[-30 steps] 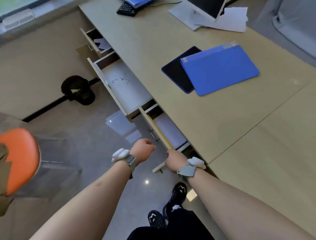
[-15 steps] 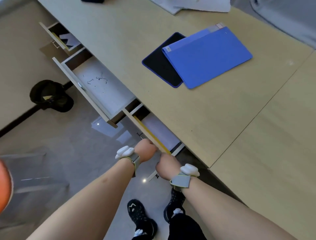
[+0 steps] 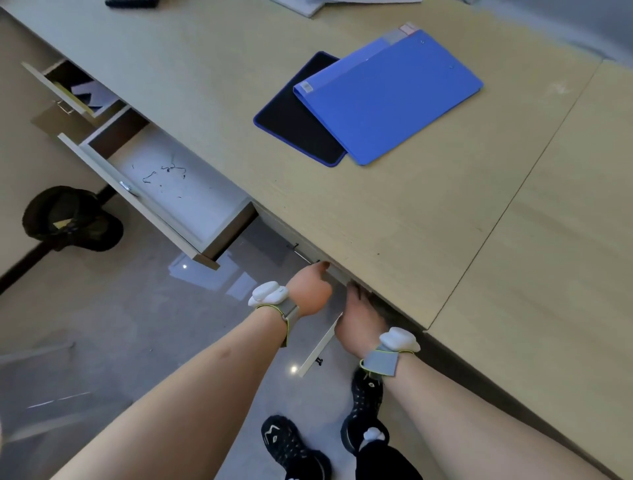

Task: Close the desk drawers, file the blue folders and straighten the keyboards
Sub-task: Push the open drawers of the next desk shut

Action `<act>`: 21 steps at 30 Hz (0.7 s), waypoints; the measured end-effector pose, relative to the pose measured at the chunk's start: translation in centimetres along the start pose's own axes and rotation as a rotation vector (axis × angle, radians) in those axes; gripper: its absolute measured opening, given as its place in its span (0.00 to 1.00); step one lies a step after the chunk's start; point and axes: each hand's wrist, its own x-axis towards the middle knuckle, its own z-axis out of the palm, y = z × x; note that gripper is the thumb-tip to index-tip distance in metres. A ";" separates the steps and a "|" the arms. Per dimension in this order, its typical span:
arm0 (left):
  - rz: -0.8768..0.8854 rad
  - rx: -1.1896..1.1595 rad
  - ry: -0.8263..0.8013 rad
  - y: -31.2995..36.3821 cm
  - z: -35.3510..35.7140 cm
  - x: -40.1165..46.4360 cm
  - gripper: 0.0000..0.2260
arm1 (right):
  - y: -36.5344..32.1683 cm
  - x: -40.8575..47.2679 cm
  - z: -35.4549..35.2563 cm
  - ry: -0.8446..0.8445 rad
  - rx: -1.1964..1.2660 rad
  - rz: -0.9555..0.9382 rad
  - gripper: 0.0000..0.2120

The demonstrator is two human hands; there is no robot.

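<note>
Pushed in under the desk edge, the nearest drawer front (image 3: 310,251) has my left hand (image 3: 308,291) pressed against it with curled fingers. My right hand (image 3: 359,323) holds the top end of a lower white drawer front (image 3: 318,346) that juts out below the desk; its fingertips are hidden under the desk. A wide middle drawer (image 3: 164,185) stands open, holding only small dark scraps. The far drawer (image 3: 78,92) is open too, with papers inside. Two stacked blue folders (image 3: 387,96) lie on the desk (image 3: 394,222). A black keyboard (image 3: 132,3) shows at the top edge.
A dark mouse pad (image 3: 294,130) lies partly under the folders. White papers (image 3: 342,4) sit at the desk's far edge. A black bag (image 3: 68,219) rests on the grey floor left of the drawers. My shoes (image 3: 294,445) are below.
The nearest upper drawer slid in from open to flush under the desk, pushed by my left hand. My right hand stayed on the lower drawer front. The view moved closer to the desk.
</note>
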 end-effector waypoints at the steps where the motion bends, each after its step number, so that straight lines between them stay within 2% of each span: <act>1: 0.005 0.001 -0.001 -0.2 0.1 0.4 0.30 | 0.2 0.3 0.3 0.023 -0.001 -0.011 0.30; 9: 0.211 0.141 0.093 -1.7 0.7 2.5 0.34 | 1.2 2.3 3.0 0.146 -0.002 -0.013 0.32; 11: 0.217 0.157 0.121 -1.6 0.7 2.8 0.36 | 1.4 2.7 3.6 0.167 -0.015 -0.017 0.34; 17: 0.238 0.224 0.136 -0.8 2.1 4.8 0.26 | 2.5 3.7 4.6 0.222 -0.083 0.014 0.29; 21: 0.185 0.272 0.132 0.5 3.4 5.7 0.16 | 3.5 3.7 4.9 0.231 -0.099 0.007 0.32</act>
